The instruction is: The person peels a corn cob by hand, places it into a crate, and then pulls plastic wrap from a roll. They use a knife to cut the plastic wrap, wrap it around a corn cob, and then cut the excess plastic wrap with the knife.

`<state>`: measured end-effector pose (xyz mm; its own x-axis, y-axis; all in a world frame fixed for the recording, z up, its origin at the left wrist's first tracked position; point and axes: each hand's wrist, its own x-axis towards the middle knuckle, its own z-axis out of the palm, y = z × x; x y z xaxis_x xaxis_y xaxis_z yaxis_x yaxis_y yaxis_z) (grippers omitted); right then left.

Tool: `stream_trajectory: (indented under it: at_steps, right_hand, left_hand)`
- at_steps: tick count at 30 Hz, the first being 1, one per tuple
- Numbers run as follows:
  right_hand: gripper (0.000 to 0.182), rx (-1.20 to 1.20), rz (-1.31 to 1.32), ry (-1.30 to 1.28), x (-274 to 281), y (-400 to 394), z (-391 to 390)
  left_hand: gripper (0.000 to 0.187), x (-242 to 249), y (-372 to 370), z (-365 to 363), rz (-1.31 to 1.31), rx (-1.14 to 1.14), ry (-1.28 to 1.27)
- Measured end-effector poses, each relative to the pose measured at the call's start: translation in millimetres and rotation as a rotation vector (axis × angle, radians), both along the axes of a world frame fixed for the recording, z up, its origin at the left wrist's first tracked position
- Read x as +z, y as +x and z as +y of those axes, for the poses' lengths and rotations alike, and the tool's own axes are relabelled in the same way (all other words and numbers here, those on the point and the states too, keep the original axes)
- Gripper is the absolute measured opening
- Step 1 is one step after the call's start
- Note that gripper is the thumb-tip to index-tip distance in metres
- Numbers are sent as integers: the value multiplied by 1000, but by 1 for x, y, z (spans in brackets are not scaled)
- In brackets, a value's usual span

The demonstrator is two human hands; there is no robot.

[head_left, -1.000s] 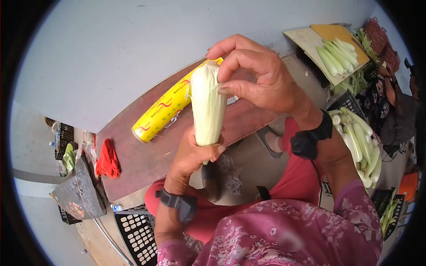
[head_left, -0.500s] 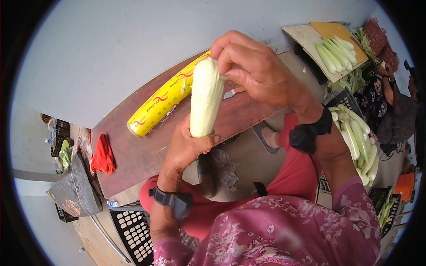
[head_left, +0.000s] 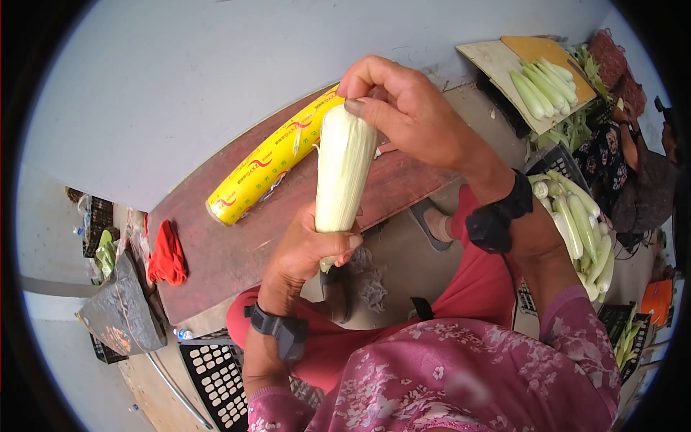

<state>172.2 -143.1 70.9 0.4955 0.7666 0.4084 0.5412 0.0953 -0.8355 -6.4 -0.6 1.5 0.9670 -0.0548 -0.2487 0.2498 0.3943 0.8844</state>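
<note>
L hand [head_left: 311,243] wraps lower end of husk-on corn ear [head_left: 344,169], long axis running up twd R hand [head_left: 403,111], bunched at top, hold unclear.

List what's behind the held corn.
Table and yellow roll show past the corn. Corn and right hand hide the roll's upper end; anything directly behind the corn is covered.

Nearer me than the yellow roll [head_left: 266,160], my left hand [head_left: 308,243] could pass over the counter [head_left: 223,263]; beyond the roll, the wall [head_left: 180,108] blocks me, and beside its far end, the corn [head_left: 345,169].
</note>
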Motion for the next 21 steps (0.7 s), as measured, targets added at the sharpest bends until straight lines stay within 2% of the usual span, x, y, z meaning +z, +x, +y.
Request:
stream_trajectory:
  at_steps: [5, 8, 11, 13, 14, 17, 21]
  right_hand:
    - [20, -62, 197, -103, 5, 2, 3]
    - [33, 39, 574, 115, -18, 18, 12]
    - [49, 213, 811, 225, -20, 27, 10]
    - [58, 346, 869, 211, -15, 21, 5]
    - [63, 414, 895, 202, -12, 17, 3]
    - [73, 484, 708, 195, -19, 4, 6]
    - [73, 442, 560, 165, -17, -14, 12]
  left_hand:
    - [44, -3, 2, -3, 24, -71, -68]
    - [47, -2, 3, -6, -21, -104, -152]
    - [42, -4, 3, -3, -74, -127, -351]
    - [44, -3, 2, -2, -108, -110, -382]
    - [45, -2, 2, -1, -128, -101, -397]
    - [45, -2, 1, 2, -159, -106, -408]
    - [45, 0, 0, 2, -126, -57, -222]
